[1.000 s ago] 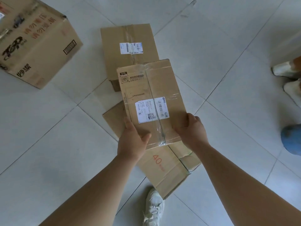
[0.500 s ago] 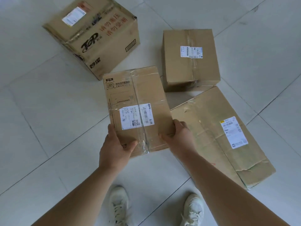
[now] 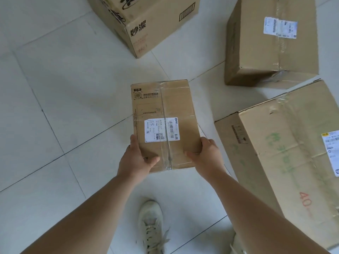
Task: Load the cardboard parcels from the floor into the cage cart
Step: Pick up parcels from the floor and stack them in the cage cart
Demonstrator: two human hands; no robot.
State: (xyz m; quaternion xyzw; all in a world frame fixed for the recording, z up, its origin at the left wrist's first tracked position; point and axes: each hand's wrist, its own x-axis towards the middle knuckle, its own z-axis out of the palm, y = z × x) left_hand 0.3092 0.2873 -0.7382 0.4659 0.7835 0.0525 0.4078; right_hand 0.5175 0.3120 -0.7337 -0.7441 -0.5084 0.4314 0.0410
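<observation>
I hold a small taped cardboard parcel with a white shipping label, lifted above the tiled floor in the middle of the view. My left hand grips its near left corner and my right hand grips its near right corner, thumbs on top. Three more parcels lie on the floor: a printed carton at the top, a plain taped box at the upper right, and a large flat box marked "40" on the right. The cage cart is out of view.
The floor is pale tile with dark grout lines. My white shoe stands below the held parcel, and the other shoe peeks out beside my right forearm. Bare floor extends to the left.
The view has swung left and closer to the floor, so the floor parcels slid right and look larger. The held parcel stays in both hands, now nearer the centre.
</observation>
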